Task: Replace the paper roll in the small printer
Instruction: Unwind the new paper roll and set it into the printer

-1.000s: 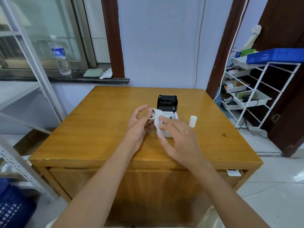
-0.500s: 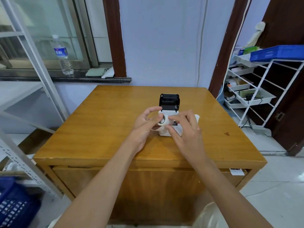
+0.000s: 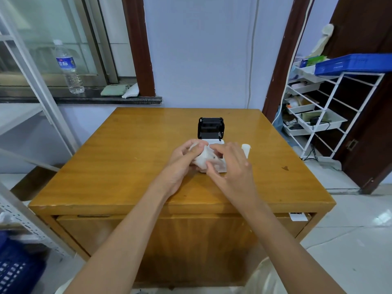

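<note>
A small white printer [image 3: 214, 141] sits mid-table with its black lid [image 3: 210, 127] standing open at the back. Most of its white body is hidden behind my hands. My left hand [image 3: 184, 161] holds a white paper roll [image 3: 204, 158] just in front of and over the printer. My right hand [image 3: 231, 166] is beside it, fingers pinching at the roll; the roll is blurred. A second white paper roll [image 3: 246, 150] stands on the table to the right of the printer, partly behind my right hand.
The wooden table [image 3: 127, 158] has a drawer front below its near edge. A water bottle [image 3: 68, 66] stands on the windowsill at the back left. A white wire rack [image 3: 331, 115] with a blue tray stands right. Metal shelving and a blue basket [image 3: 14, 270] are left.
My left hand brought the roll from left of the printer to in front of it. My right hand closed in on the roll. The view shifted slightly.
</note>
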`<state>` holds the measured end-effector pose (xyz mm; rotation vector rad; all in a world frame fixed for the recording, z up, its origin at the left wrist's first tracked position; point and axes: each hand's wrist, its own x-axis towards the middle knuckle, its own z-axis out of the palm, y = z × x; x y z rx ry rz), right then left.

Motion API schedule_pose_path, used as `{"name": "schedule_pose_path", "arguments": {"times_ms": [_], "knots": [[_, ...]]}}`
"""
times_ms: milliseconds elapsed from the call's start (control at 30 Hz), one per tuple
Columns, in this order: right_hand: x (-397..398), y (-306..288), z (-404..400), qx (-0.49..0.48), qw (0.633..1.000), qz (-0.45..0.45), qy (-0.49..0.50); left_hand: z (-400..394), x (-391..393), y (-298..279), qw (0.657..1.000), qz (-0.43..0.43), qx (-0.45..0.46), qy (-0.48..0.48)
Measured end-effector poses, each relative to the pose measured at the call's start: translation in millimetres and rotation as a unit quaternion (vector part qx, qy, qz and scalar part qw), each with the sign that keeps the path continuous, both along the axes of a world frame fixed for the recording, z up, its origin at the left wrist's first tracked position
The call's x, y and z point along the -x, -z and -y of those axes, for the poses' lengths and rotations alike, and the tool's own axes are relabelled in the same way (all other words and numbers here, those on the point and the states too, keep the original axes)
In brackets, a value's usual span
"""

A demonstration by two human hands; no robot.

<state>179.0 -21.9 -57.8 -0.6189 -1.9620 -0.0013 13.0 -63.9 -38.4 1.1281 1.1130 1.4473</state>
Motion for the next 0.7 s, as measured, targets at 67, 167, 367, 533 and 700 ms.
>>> {"name": "schedule_pose_path", "arguments": {"times_ms": [67, 167, 367, 533, 700], "knots": [[0.8, -0.5, -0.9, 0.012, 1.0, 0.01, -0.009, 0.5, -0.8, 0.3, 1.0, -0.01, -0.002, -0.006], [1.0, -0.1, -1.9, 0.022, 1.0, 0.012, -0.012, 0.1, -0.5, 1.4, 1.0, 0.001, -0.013, -0.008], [0.4, -0.2, -0.9, 0.028, 0.999, 0.035, 0.007, 2.0, 0.2, -1.8, 0.999, 0.018, -0.023, 0.027], [1.0, -1.5, -1.6, 0.008, 0.999, 0.011, 0.038, 0.7, -2.3, 2.4, 0.997, -0.015, -0.026, 0.075], [0.5, -0.2, 0.3, -0.023, 0.999, 0.025, 0.021, 1.0, 0.5, 1.1, 0.994, 0.023, -0.009, 0.107]]}}
